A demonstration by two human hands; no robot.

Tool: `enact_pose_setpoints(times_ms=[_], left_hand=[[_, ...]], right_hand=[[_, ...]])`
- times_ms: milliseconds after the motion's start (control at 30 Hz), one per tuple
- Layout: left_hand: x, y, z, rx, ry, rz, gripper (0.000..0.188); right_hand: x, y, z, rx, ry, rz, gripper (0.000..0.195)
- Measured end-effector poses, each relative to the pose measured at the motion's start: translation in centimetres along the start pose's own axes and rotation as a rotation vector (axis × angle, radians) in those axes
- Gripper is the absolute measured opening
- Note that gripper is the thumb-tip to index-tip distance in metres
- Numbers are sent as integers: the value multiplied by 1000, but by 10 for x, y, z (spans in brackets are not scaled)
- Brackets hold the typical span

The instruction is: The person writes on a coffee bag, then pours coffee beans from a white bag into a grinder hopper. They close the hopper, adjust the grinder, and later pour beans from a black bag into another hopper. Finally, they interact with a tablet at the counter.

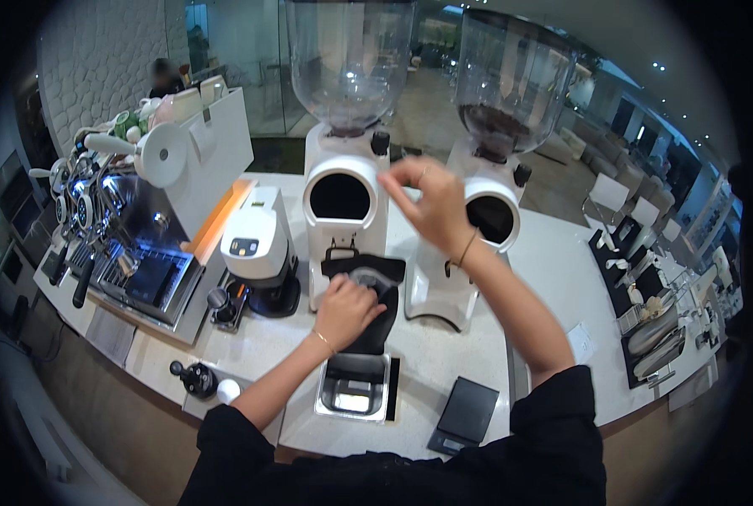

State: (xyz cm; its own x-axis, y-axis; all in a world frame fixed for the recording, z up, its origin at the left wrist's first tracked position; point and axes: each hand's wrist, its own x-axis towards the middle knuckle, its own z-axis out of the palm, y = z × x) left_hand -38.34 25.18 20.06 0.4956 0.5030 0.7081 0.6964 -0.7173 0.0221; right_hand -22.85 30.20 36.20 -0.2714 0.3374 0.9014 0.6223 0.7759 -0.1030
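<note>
My left hand (350, 311) grips a black bag (371, 335) below the spout of a white coffee grinder (347, 237). The bag's wide mouth gapes at the grinder's front, and something clear and shiny shows inside it. Raised higher, my right hand (432, 205) is beside the grinder's right flank, fingers bent. I cannot tell whether it touches the grinder or has anything small between its fingertips. A second white grinder (443, 288) stands behind my right forearm, with dark beans in its clear hopper (503, 120). Just below the bag, a metal pan (353, 411) rests on the counter.
A black scale (468, 411) lies right of the pan. To the left stand a white tamping machine (253, 243), a tamper (223, 305) and an espresso machine (152, 265). A black-handled tool (194, 378) is near the front edge. Trays of tableware (651, 335) line the right counter.
</note>
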Motion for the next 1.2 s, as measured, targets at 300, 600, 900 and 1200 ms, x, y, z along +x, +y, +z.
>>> enact_pose_setpoints(times_ms=[300, 600, 900, 1200], left_hand=[[7, 10, -7, -213, 63, -38, 23], [4, 8, -2, -188, 179, -33, 21], [0, 17, 3, -229, 225, -45, 25], [0, 13, 9, -226, 215, -46, 27]], right_hand=[[220, 9, -31, -390, 34, -318, 37], [290, 49, -2, -281, -385, 75, 41], [338, 65, 18, -463, -537, 356, 52], [339, 67, 30, -426, -369, 482, 59]])
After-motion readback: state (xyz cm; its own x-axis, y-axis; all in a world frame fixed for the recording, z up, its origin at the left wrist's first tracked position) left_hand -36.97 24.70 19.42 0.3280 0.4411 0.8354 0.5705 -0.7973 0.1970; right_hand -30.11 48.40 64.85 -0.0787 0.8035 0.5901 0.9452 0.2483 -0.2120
